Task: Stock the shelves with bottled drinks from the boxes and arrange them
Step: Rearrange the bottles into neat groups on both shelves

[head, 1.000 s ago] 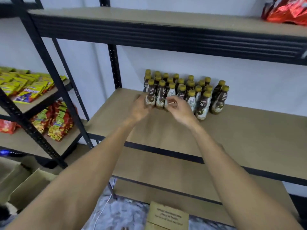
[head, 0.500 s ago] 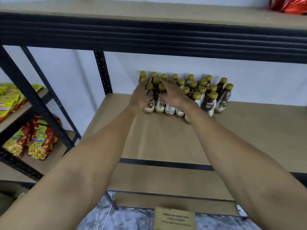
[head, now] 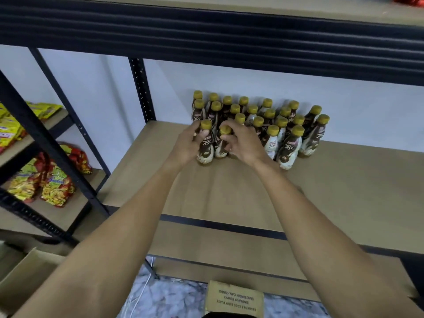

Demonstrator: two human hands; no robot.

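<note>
Several small brown coffee bottles with gold caps (head: 268, 115) stand in rows at the back of a tan shelf board (head: 332, 191). My left hand (head: 187, 145) grips the front-left bottle (head: 205, 145) around its neck and body. My right hand (head: 243, 143) curls its fingers round the neighbouring front bottle (head: 223, 143), just below its cap. Both bottles stand upright on the board at the front of the group.
A dark shelf beam (head: 206, 42) runs overhead. A black upright post (head: 140, 88) stands left of the bottles. Snack packets (head: 46, 182) fill the rack on the left. Cardboard boxes (head: 234, 299) sit on the marble floor below; another box (head: 25, 276) lies at lower left.
Both hands pulled back from the middle rows to the front of the group and now hold the two front-left bottles. The camera moved closer and tilted down.
</note>
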